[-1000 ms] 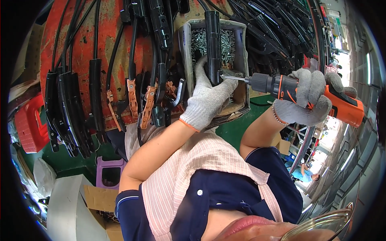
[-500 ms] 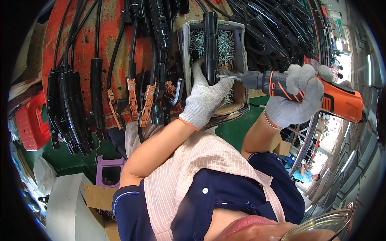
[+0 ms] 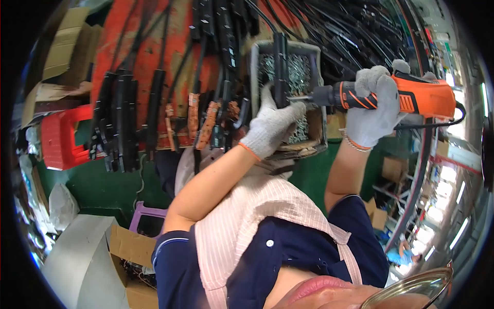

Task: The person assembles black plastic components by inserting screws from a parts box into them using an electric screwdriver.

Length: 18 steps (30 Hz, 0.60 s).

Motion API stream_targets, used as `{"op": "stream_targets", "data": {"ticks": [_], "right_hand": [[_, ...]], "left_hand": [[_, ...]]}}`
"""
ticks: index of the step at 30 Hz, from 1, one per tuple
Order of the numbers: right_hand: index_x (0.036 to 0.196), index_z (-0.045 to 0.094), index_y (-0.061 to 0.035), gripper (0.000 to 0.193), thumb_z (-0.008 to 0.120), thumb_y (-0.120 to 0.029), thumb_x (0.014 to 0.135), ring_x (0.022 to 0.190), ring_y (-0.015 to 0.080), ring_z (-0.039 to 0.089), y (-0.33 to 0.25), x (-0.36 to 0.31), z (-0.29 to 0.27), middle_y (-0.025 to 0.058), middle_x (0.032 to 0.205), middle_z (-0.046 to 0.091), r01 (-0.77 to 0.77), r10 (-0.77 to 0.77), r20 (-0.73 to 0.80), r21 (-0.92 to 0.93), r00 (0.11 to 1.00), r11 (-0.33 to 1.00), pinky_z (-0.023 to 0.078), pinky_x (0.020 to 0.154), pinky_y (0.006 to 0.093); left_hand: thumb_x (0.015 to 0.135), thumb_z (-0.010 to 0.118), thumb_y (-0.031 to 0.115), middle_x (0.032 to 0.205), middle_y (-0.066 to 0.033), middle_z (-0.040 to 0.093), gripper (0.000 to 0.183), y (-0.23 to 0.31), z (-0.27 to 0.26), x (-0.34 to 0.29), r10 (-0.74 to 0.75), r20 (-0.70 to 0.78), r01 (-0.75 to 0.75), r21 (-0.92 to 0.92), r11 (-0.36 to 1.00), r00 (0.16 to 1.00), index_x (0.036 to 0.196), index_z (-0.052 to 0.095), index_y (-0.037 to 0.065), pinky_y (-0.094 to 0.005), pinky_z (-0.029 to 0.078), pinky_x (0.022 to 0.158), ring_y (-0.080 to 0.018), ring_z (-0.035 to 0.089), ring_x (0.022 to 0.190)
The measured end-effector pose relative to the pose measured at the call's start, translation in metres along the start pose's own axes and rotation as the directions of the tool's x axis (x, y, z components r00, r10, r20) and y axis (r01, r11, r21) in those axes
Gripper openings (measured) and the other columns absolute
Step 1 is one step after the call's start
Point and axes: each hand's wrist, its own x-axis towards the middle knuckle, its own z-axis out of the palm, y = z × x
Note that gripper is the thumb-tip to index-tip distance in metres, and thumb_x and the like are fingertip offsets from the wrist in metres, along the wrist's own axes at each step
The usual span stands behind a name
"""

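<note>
My left hand, in a grey knit glove, grips the lower end of a black tubular handle that has a cable at its top. The handle stands over a grey box of small silver screws. In my gloved right hand is an orange and black electric screwdriver, held sideways. Its thin bit points left and meets the handle's side just above my left thumb. Whether a screw sits at the tip is too small to tell.
Left of the box, copper-coloured clamp parts and several black handles with cables lie on a worn red table. More black handles are heaped at the far right. A red stool and an open carton stand at left.
The whole view has shifted, so the table and box appear farther right. The screwdriver's body has tilted slightly, and its bit stays at the handle. Both hands keep their grips.
</note>
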Motion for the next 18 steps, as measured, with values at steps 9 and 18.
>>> {"op": "stream_targets", "data": {"ticks": [9, 18], "right_hand": [[0.109, 0.054, -0.0067, 0.025, 0.052, -0.002, 0.085, 0.053, 0.0091, 0.044, -0.059, 0.046, -0.035, 0.0031, 0.079, 0.052, -0.221, 0.224, 0.101, 0.758, 0.969, 0.614, 0.040, 0.052, 0.0208], [0.144, 0.024, -0.0055, 0.072, 0.066, -0.010, 0.086, 0.068, 0.0169, 0.062, 0.036, -0.007, 0.010, 0.0108, 0.089, 0.059, -0.795, 0.815, 0.095, -0.182, 0.572, 0.579, 0.053, 0.057, 0.0292]], "left_hand": [[0.081, 0.070, 0.005, 0.076, -0.0026, 0.054, 0.078, 0.110, -0.029, -0.127, 0.104, -0.074, -0.090, 0.172, 0.981, 0.992, 0.141, 0.022, 0.011, -0.0244, 0.038, 0.040, -0.0100, 0.049, 0.048], [0.083, 0.068, 0.035, 0.099, -0.0099, 0.063, 0.064, 0.131, -0.118, -0.166, 0.610, -0.335, 0.598, 0.744, -0.296, 0.718, 0.141, 0.044, 0.024, -0.0440, 0.051, 0.082, -0.0324, 0.063, 0.090]]}}
